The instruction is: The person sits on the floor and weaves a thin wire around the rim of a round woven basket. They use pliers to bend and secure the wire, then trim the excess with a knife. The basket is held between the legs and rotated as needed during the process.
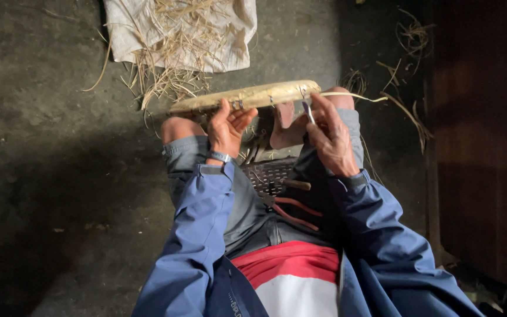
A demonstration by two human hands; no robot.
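Between the raised knees of a seated person, seen from above: one round woven bamboo tray (247, 97), pale tan, held on edge so that only its rim faces the camera, tilted slightly up to the right.

Left hand (228, 126): closed on the tray's rim from below, thumb on the near side, fingers curled over the edge. A metal bracelet (220, 156) sits on the wrist.

Right hand (331, 138): gripping a small thin tool with a purple handle (307, 110), its point set against the rim near the tray's right end. A pale bamboo strip (350, 95) runs from that spot out to the right, past the knee.

Lap: pliers with red handles (293, 211) lie on the grey trousers, and just above them lies a small wooden-handled tool (296, 185). A dark woven piece (268, 174) shows under the legs, partly hidden.

Clothing: blue jacket sleeves (198, 235) on both arms; a red and white garment at the waist.

Floor (48, 117): dark concrete. A white sack cloth (183, 32) lies spread beyond the tray, well apart from it, with loose dry straw (165, 79) on it and spilling off its near edge. More fibre scraps (409, 111) lie scattered to the right, beside a dark reddish wooden wall (482, 147).
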